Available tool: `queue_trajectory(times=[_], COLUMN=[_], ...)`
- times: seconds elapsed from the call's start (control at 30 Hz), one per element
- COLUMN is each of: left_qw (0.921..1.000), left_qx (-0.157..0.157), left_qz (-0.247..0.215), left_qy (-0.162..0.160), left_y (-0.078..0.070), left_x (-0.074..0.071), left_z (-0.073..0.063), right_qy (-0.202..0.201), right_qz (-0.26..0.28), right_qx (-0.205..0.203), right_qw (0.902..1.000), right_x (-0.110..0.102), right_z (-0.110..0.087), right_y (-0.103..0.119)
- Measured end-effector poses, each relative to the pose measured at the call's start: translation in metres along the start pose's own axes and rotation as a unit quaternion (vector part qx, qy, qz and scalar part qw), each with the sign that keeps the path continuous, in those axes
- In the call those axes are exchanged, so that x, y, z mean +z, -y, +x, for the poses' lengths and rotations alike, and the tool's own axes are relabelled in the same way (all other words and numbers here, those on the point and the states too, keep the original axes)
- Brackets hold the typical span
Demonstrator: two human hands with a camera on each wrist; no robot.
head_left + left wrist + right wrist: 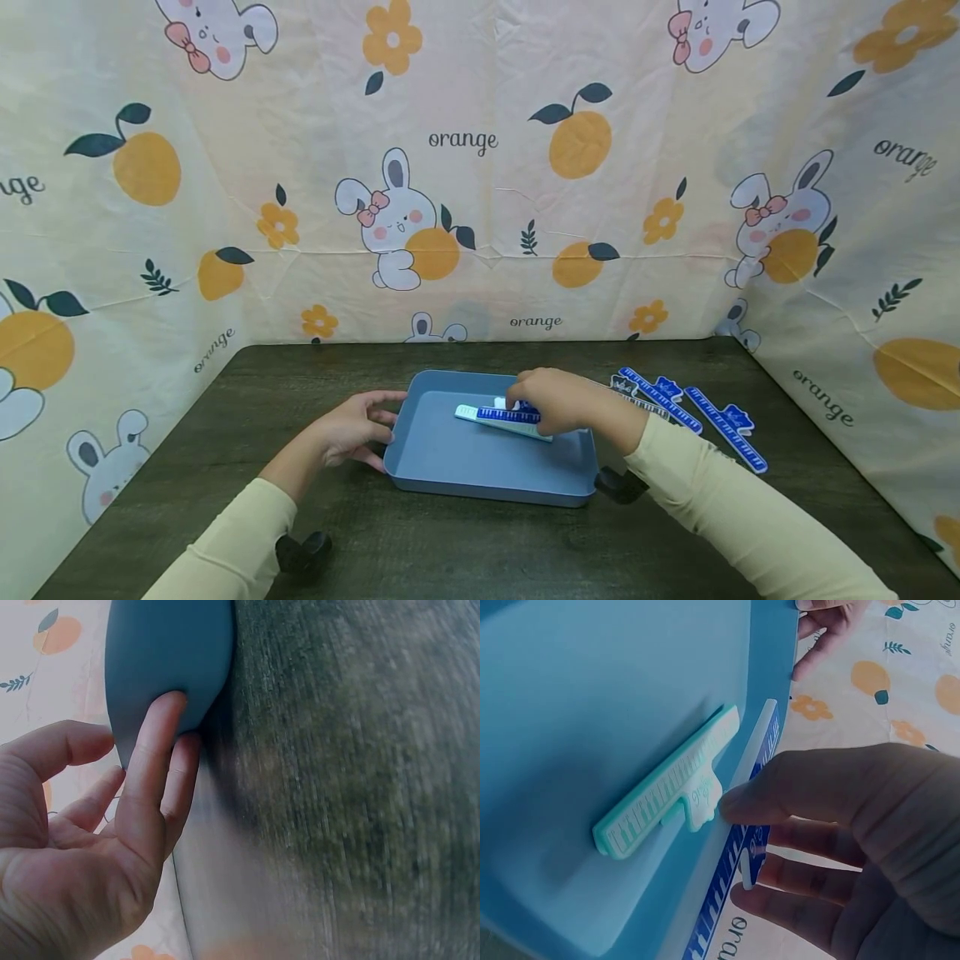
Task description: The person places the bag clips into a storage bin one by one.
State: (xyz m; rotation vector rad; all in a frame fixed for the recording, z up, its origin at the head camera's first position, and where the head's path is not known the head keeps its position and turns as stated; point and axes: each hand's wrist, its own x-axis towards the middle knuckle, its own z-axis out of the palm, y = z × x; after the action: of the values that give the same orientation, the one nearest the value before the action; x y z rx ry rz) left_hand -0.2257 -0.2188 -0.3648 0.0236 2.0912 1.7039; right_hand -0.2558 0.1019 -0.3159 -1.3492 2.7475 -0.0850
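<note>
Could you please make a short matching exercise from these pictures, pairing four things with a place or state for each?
Things:
1. Left hand
2. Mint-green clip
3. Right hand
4. Black-and-white clip

Places and states:
A. On the table, right of the tray
B. Pinching a blue clip
C. Touching the tray's outer wall
D. Lying inside the tray

Right pairs: 1-C, 2-D, 3-B, 4-A
</note>
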Motion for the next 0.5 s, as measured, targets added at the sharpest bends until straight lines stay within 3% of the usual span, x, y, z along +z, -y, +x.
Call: queue_trajectory(times=[0.5], left_qw=[1.0], left_qx=[0.002], left_qz=[0.004], left_qy=[-0.001], left_y=[-0.001], left_x=[0.0], left_z=[-0.001], right_qy=[-0.019], right_qz=[0.017], right_qx=[-0.058], right_qw=[0.998], right_x=[0.013], right_z=[0.016], right_y=[0.004])
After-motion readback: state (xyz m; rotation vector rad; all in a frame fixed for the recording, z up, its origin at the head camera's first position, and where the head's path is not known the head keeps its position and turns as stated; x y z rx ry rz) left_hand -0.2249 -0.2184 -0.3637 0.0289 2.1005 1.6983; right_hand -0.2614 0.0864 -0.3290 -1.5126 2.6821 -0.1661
